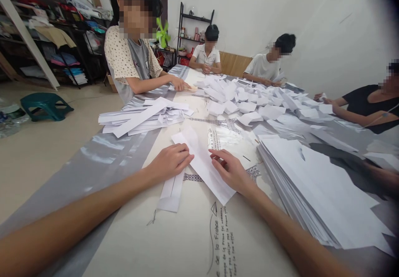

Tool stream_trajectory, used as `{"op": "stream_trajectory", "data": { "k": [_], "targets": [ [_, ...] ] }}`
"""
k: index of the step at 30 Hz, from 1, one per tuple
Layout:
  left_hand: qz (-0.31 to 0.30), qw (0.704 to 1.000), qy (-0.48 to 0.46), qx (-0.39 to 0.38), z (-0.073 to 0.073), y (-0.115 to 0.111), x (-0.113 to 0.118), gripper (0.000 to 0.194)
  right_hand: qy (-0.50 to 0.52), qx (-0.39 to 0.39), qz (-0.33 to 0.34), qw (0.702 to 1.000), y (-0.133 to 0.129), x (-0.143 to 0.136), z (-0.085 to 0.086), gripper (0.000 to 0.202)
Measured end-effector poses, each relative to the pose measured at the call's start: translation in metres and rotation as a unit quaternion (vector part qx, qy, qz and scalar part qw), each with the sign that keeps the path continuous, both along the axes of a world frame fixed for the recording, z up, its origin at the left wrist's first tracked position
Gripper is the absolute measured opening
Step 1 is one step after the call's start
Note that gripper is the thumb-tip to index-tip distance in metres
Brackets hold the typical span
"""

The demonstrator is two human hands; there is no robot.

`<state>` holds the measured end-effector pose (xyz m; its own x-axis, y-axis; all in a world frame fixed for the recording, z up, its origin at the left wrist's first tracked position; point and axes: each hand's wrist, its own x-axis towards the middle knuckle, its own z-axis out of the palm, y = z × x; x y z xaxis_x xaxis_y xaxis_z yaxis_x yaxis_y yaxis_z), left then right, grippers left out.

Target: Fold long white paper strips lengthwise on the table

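Note:
A white paper sheet (205,164) lies slanted on the table in front of me, its upper end slightly raised. Beneath it, a narrower folded paper strip (171,194) sticks out toward the lower left. My left hand (173,160) is closed, with thumb and curled fingers pinching at the sheet's left edge. At the opposite edge, my right hand (230,169) has its fingers apart and bent, the fingertips at or just above the paper. Whether they touch it I cannot tell.
A tall stack of paper (311,177) stands close on my right. Folded strips (143,117) are piled ahead on the left; a large heap of folded papers (249,98) covers the far table. Several people sit or stand around it. A green stool (46,104) is on the floor.

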<state>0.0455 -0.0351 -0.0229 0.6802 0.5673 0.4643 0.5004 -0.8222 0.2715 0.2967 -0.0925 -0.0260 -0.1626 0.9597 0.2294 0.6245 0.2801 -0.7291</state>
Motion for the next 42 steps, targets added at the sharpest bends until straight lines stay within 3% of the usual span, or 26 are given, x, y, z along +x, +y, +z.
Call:
{"op": "stream_trajectory", "data": {
  "k": [4, 12, 17, 19, 24, 28, 35, 39, 42],
  "targets": [
    [0.002, 1.0, 0.019, 0.021, -0.005, 0.004, 0.0, 0.027, -0.021, -0.001, 0.024, 0.999, -0.004, -0.003, 0.004, 0.035],
    [0.059, 0.997, 0.034, 0.024, -0.006, 0.005, 0.001, 0.019, 0.005, -0.033, 0.101, 0.994, -0.015, -0.01, 0.019, 0.041],
    [0.112, 0.99, -0.007, 0.089, -0.001, 0.0, 0.004, 0.019, -0.101, 0.018, 0.135, 0.986, -0.023, -0.019, 0.016, 0.056],
    [0.088, 0.991, -0.013, 0.104, -0.002, 0.0, 0.004, 0.018, -0.131, 0.056, 0.138, 0.98, -0.023, -0.019, 0.012, 0.056],
    [-0.069, 0.995, 0.005, 0.067, -0.007, 0.006, 0.002, 0.02, -0.215, 0.125, 0.172, 0.953, -0.02, -0.012, 0.014, 0.043],
    [-0.081, 0.995, -0.014, 0.056, -0.01, 0.007, 0.001, 0.021, -0.283, 0.154, 0.126, 0.938, -0.015, -0.002, 0.022, 0.029],
    [-0.078, 0.996, -0.008, 0.045, -0.006, 0.005, 0.0, 0.028, -0.21, 0.089, 0.084, 0.97, -0.007, 0.009, 0.017, 0.031],
    [-0.058, 0.998, 0.007, 0.035, -0.004, 0.004, 0.002, 0.028, -0.17, 0.03, 0.086, 0.981, -0.003, 0.018, 0.024, 0.037],
    [-0.053, 0.999, 0.008, 0.0, -0.001, 0.004, 0.002, 0.029, -0.143, -0.024, 0.08, 0.986, 0.0, 0.028, 0.031, 0.031]
  ]
}}
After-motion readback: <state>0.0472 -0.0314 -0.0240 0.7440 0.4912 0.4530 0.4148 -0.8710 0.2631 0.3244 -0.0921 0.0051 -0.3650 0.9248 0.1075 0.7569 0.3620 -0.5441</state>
